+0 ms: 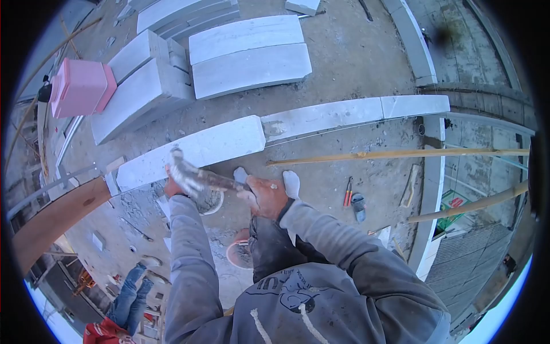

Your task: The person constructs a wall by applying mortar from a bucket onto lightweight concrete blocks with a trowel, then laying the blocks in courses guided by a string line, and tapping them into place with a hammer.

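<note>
My right hand (266, 195) is wrapped round the dark handle of a hammer (220, 180). The hammer's pale, mortar-stained head is smeared by motion and hangs over the near edge of a long white block (197, 149). My left hand (172, 186) is by that same edge, mostly hidden behind the hammer head, so its fingers do not show clearly. The block lies in a low wall row, its right end against another white block (323, 117) set slightly farther back. Below the hammer, a bucket (213, 202) with grey contents is partly covered.
White blocks (249, 54) are stacked beyond the wall, with a pink container (81, 87) at left. Wooden poles (395, 153) cross at right. Red-handled pliers (348, 192) and a reddish bucket (238, 253) are on the floor. Another person in jeans (129, 298) is at lower left.
</note>
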Demonstrator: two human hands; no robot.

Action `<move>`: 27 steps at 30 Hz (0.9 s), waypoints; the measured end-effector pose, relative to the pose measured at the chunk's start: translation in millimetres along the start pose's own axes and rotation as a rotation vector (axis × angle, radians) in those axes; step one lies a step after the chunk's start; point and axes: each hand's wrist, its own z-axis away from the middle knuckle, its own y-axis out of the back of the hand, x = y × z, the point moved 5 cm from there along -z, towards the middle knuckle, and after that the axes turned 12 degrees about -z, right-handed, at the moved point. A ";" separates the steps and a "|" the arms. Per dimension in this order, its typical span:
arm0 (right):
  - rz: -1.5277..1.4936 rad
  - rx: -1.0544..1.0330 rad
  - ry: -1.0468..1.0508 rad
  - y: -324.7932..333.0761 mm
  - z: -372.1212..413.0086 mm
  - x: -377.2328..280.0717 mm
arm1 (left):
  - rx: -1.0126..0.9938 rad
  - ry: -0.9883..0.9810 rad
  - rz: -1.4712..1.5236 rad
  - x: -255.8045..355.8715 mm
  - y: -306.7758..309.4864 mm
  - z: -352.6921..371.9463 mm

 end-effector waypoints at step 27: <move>-0.036 0.001 0.112 9.1 -10.9 -12.2 | 0.406 -0.576 0.530 -41.3 -17.6 -87.2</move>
